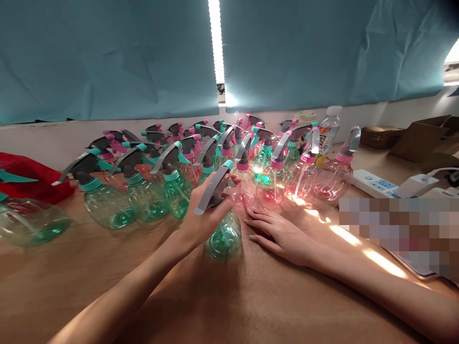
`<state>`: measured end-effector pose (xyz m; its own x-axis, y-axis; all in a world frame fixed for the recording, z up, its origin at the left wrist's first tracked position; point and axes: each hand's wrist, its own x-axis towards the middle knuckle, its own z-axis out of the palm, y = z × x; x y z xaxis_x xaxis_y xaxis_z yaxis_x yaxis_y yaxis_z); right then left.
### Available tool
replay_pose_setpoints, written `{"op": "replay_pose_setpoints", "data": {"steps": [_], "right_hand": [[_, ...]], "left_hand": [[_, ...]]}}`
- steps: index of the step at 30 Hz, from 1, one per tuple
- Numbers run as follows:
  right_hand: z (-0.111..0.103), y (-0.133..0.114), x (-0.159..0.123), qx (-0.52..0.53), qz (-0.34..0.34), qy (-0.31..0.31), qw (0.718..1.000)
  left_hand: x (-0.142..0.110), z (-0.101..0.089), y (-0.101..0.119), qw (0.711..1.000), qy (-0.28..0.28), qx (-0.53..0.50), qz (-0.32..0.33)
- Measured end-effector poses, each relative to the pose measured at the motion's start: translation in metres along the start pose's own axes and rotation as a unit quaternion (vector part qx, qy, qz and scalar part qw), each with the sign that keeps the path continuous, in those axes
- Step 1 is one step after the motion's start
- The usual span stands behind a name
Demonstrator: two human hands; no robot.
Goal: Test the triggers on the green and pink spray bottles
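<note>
My left hand (204,205) is wrapped round the neck of a green spray bottle (224,239) with a grey trigger head. The bottle stands upright, or nearly so, on the wooden table (272,296); my fingers hide its collar. Flat on the table to its right lies my right hand (279,231), fingers stretched out, holding nothing. Just beyond those fingertips are a pink spray bottle (244,186) and another pink spray bottle (271,186). A green spray bottle (175,191) stands left of my left hand.
Several more green and pink spray bottles crowd the back. At far left are a green bottle (32,222) and a red bag (43,179). A labelled drink bottle (329,131), a white power strip (373,184) and a cardboard box (419,138) stand right. Blue cloth (125,57) hangs behind.
</note>
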<state>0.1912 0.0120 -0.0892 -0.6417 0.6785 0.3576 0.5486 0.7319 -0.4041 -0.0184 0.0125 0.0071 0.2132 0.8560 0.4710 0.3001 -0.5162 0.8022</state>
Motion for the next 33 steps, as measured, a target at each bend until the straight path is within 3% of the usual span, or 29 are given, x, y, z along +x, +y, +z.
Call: {"op": "replay_pose_setpoints", "data": {"steps": [18,26,30,33], "right_hand": [[0.002,0.002,-0.001,-0.003,0.001,-0.008,1.0],[-0.002,-0.002,0.0,-0.012,-0.02,-0.009,1.0],[-0.003,-0.017,0.001,-0.006,-0.02,-0.021,1.0],[0.002,-0.036,0.007,0.003,-0.018,-0.022,1.0]], "left_hand": [[0.003,-0.007,0.003,0.998,-0.048,0.014,0.026],[0.0,-0.009,0.001,1.0,-0.014,-0.006,0.001],[-0.013,-0.021,0.003,0.999,-0.028,0.022,-0.007],[-0.028,-0.043,0.004,0.999,-0.026,0.037,-0.023]]}}
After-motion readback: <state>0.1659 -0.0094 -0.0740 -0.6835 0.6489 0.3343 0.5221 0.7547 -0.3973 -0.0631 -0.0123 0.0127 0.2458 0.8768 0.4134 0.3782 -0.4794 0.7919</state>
